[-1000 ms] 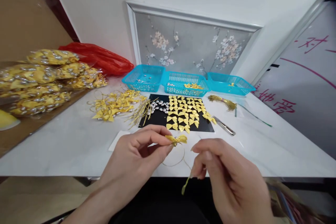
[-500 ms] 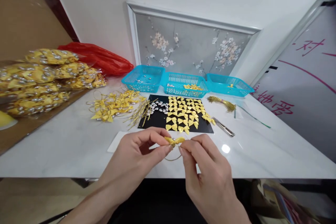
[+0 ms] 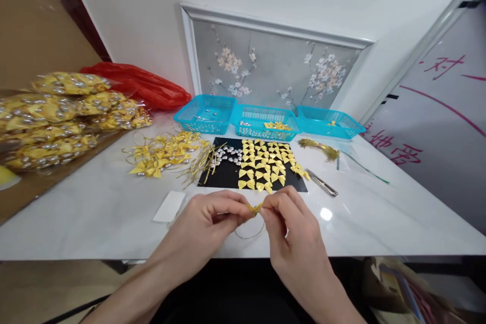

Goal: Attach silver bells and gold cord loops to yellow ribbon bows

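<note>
Left hand [image 3: 212, 220] pinching a yellow bow [image 3: 254, 208], right hand [image 3: 296, 230] pinching at its right end; exact grip there partly hidden by the fingers. Bow held up between both hands, over the surface's [image 3: 364, 217] near edge. Thin cord [image 3: 248, 237] loops below it. Black mat [image 3: 224, 178] beyond: loose bows [image 3: 263, 165] in columns, silver beads [image 3: 228, 156] left of them. Metal tool [image 3: 322, 183] beside mat, right. Finished pile [image 3: 163, 156] left. Three blue baskets [image 3: 266, 135] behind.
</note>
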`<action>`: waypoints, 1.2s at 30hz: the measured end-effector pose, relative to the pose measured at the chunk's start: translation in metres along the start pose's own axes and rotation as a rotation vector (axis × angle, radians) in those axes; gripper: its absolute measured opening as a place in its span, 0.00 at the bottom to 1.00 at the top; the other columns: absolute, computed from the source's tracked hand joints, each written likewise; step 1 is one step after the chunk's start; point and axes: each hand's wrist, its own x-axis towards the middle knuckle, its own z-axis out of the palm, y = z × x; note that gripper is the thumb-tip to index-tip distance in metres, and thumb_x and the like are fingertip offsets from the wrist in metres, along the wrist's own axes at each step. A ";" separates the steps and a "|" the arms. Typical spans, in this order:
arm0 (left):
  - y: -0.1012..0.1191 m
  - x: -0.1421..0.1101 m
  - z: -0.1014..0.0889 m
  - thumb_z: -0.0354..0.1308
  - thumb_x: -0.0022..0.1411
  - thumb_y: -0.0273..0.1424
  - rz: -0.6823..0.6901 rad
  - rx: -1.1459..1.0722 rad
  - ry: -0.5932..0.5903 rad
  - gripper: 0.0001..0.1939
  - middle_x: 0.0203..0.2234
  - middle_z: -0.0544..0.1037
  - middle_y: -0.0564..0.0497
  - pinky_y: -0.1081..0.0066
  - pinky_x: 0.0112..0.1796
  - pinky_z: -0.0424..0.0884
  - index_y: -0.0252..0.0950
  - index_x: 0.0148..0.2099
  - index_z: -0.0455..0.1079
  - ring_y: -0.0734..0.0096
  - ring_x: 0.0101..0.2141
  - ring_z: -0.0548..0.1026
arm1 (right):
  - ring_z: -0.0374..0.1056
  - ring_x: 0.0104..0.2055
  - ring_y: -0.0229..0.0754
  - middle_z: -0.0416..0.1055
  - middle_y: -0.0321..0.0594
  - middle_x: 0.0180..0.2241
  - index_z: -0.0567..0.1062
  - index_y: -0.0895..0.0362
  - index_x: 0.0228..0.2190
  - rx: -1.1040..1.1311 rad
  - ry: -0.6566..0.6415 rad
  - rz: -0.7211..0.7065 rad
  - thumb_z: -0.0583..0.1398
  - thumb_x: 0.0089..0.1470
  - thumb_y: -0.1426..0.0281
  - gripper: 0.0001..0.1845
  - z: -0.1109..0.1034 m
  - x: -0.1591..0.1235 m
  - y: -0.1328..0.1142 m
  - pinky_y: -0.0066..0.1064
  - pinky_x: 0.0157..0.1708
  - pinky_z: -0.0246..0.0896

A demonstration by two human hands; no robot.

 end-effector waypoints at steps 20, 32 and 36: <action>-0.011 -0.003 0.012 0.57 0.57 0.25 -0.177 -0.229 0.063 0.11 0.36 0.79 0.48 0.70 0.35 0.76 0.37 0.31 0.82 0.68 0.31 0.79 | 0.62 0.30 0.36 0.63 0.35 0.30 0.68 0.56 0.30 0.223 -0.144 0.214 0.52 0.65 0.74 0.10 0.003 -0.008 0.008 0.27 0.28 0.58; -0.022 -0.007 0.019 0.64 0.58 0.36 -0.249 -0.575 0.099 0.11 0.29 0.74 0.51 0.74 0.35 0.69 0.34 0.28 0.80 0.71 0.32 0.71 | 0.70 0.38 0.37 0.67 0.40 0.37 0.72 0.57 0.45 0.084 -0.005 -0.035 0.53 0.63 0.80 0.13 0.032 -0.033 0.002 0.28 0.38 0.67; -0.025 -0.006 0.015 0.66 0.55 0.31 -0.229 -0.526 0.149 0.06 0.29 0.75 0.51 0.74 0.35 0.67 0.34 0.28 0.80 0.70 0.33 0.71 | 0.69 0.32 0.36 0.68 0.41 0.36 0.72 0.55 0.48 0.136 -0.060 -0.022 0.51 0.63 0.80 0.17 0.020 -0.040 -0.006 0.25 0.31 0.67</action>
